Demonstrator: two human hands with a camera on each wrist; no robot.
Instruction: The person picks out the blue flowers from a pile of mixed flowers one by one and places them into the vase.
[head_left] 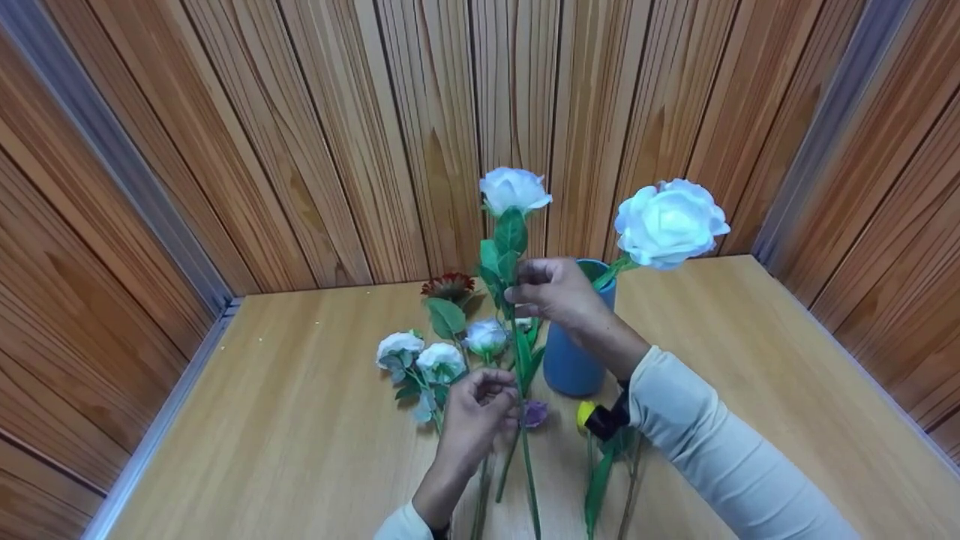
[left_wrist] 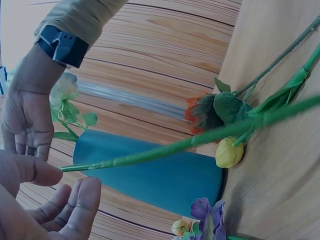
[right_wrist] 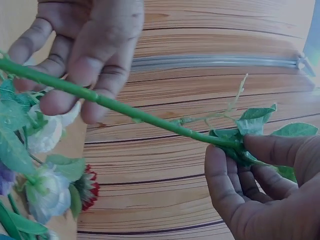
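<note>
An artificial white rose (head_left: 516, 190) stands upright on a long green stem (right_wrist: 155, 122). My right hand (head_left: 559, 292) pinches that stem among the leaves (right_wrist: 257, 120) below the bloom. Lower down, my left hand (head_left: 476, 412) is beside the stem, its fingers loosely bent and parted around it without gripping. Just behind my right hand stands a blue vase (head_left: 574, 367), partly covered by the forearm. Another white rose (head_left: 670, 225) leans out of the vase toward the right.
White flowers (head_left: 441, 363) and a dark red flower (head_left: 448, 285) lie left of the vase. A purple flower (head_left: 535, 414) is in front of it, and a yellow tulip (head_left: 585, 415) lies near my right sleeve. Wood-patterned walls (head_left: 337, 150) enclose the table (head_left: 262, 450).
</note>
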